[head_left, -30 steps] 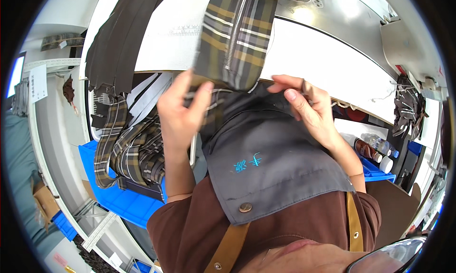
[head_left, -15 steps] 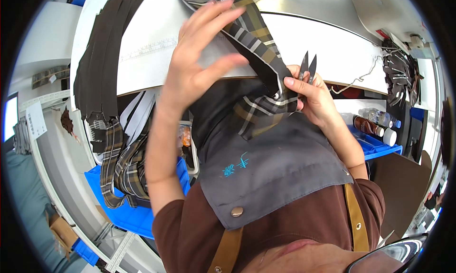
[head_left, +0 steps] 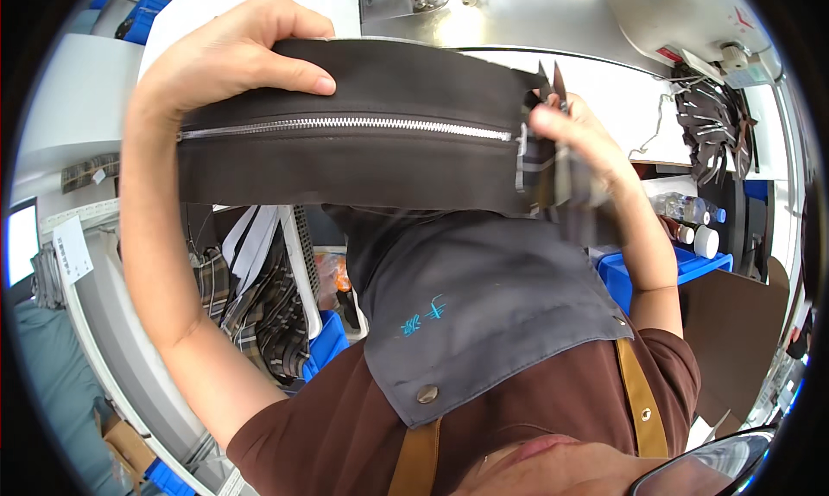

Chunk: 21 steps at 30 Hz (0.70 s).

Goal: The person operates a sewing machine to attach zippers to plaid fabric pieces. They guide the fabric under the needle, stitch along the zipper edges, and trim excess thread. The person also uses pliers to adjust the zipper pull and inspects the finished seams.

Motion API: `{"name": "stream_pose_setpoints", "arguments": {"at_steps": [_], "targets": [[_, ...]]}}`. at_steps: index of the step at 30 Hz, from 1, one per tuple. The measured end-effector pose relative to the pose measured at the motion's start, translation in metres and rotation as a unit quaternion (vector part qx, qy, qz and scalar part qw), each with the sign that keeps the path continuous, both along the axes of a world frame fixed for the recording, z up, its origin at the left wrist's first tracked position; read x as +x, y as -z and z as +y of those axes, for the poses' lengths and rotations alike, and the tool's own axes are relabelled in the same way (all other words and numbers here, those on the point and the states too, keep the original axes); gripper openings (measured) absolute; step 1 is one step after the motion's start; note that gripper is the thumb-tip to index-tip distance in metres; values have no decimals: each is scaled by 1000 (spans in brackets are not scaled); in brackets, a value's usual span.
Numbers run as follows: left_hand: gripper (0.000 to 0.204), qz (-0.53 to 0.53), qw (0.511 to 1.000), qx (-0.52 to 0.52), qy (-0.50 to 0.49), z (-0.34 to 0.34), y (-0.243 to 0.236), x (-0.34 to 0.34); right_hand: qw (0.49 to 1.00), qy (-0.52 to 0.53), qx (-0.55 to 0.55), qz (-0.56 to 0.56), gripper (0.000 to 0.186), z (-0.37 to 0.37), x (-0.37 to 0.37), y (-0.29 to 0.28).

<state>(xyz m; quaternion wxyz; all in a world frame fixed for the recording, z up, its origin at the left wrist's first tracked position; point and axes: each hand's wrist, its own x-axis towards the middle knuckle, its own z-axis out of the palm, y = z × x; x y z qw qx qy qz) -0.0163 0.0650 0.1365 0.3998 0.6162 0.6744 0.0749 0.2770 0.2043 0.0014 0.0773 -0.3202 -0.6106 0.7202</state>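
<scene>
A long dark fabric panel (head_left: 363, 176) is stretched between my hands above the front edge of the worktable. A silver metal zipper (head_left: 380, 124) runs lengthwise along its middle. My left hand (head_left: 233, 64) pinches its upper left edge, thumb in front and most fingers behind. At the other end, my right hand (head_left: 591, 142) grips the panel where plaid cloth (head_left: 548, 172) shows, smeared by motion. A pair of dark thread snips (head_left: 557, 83) also sits in my right hand, blades pointing up; its grip on them is partly hidden.
A metal machine bed (head_left: 527, 17) lies beyond the white tabletop (head_left: 635, 116). Dark and white strips (head_left: 712, 125) hang at the right, above bottles (head_left: 686, 207) and a blue tray (head_left: 678, 269). Below left, plaid pieces (head_left: 268, 315) hang beside a blue bin (head_left: 326, 345).
My left hand has moved left and taken hold of the fabric's edge. The folded plaid cloth is now spread out, dark zippered side showing. The snips have stayed in my right hand.
</scene>
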Motion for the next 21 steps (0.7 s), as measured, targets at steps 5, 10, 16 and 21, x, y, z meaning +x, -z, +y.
{"name": "stream_pose_setpoints", "arguments": {"at_steps": [5,10,16,21], "targets": [[21,228,912,341,11,-23,88,3,993,-107,50,-8,23,-11,-20,-5],[13,-131,920,339,-143,-28,118,101,995,-92,-25,-3,16,-5,-19,-7],[12,-145,888,391,-192,-17,145,121,989,-134,3,-69,17,0,-16,-17],[13,-144,887,394,-193,-16,151,120,979,-176,45,-92,19,-5,-23,-25]]}}
